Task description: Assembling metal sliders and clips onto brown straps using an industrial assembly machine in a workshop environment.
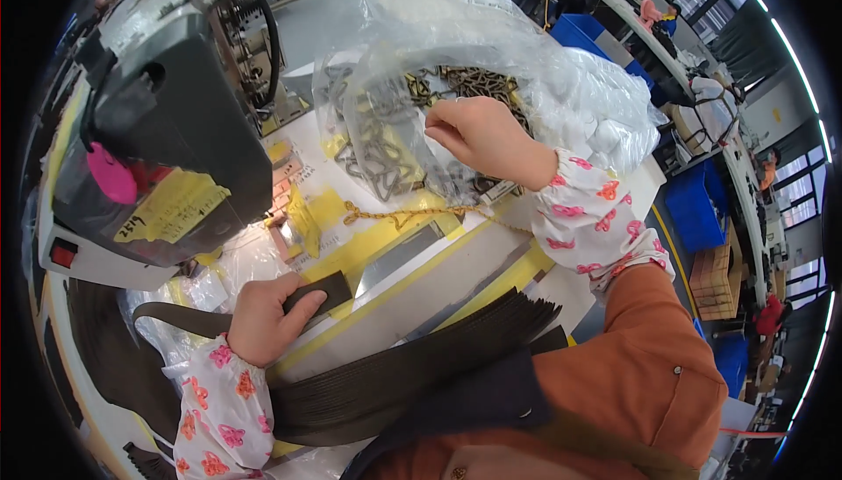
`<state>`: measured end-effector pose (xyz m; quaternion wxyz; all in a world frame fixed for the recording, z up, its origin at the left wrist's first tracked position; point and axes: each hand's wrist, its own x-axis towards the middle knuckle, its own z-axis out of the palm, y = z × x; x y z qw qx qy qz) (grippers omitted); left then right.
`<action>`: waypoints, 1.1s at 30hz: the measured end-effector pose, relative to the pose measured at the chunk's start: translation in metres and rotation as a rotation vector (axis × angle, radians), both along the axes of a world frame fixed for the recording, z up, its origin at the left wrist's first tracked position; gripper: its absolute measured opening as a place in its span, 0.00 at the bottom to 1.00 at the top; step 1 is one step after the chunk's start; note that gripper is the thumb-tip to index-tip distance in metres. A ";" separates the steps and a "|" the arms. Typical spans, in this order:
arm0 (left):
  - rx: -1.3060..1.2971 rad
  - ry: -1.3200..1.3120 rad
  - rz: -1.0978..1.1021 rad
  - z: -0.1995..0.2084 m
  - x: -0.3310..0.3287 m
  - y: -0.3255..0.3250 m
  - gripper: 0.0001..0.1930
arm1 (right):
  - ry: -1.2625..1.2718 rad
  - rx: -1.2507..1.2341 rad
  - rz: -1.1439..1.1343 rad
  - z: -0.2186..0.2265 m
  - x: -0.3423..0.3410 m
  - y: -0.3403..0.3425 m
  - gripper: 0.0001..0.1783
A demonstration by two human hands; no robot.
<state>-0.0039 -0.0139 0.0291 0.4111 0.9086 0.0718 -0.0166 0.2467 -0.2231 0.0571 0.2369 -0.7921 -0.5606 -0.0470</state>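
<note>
My left hand [263, 318] pinches a dark brown webbing strap [329, 291] near its cut end, between thumb and fingers. The strap trails back to the left, beside the machine. My right hand [487, 133] is over an opened clear plastic bag [579, 98], its fingers curled together; whether anything small is in them is hidden. Inside the bag lie several dark metal wire buckles [478, 85], just beyond that hand. A thick stack of dark brown straps [386, 383] lies across the table close to my body, below both hands.
A dark grey machine [175, 138] with a red switch [62, 253] and a pink tag [111, 173] stands at the left. A yellow twisted cord [412, 212] crosses the taped table. Blue bins [697, 204] and a wooden crate [715, 278] stand right.
</note>
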 end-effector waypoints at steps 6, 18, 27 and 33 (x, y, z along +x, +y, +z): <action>0.117 -0.074 -0.046 -0.012 -0.004 -0.001 0.13 | -0.193 -0.176 -0.109 -0.042 0.048 0.036 0.13; 0.169 -0.070 -0.077 -0.013 0.002 0.001 0.15 | -0.040 -0.183 -0.313 -0.052 0.067 0.067 0.11; 0.170 -0.077 -0.095 -0.011 -0.001 0.003 0.15 | -0.312 -0.429 -0.014 -0.034 0.066 0.065 0.14; 0.170 -0.061 -0.090 -0.013 0.001 0.002 0.14 | -0.330 -0.353 0.172 -0.041 0.070 0.047 0.08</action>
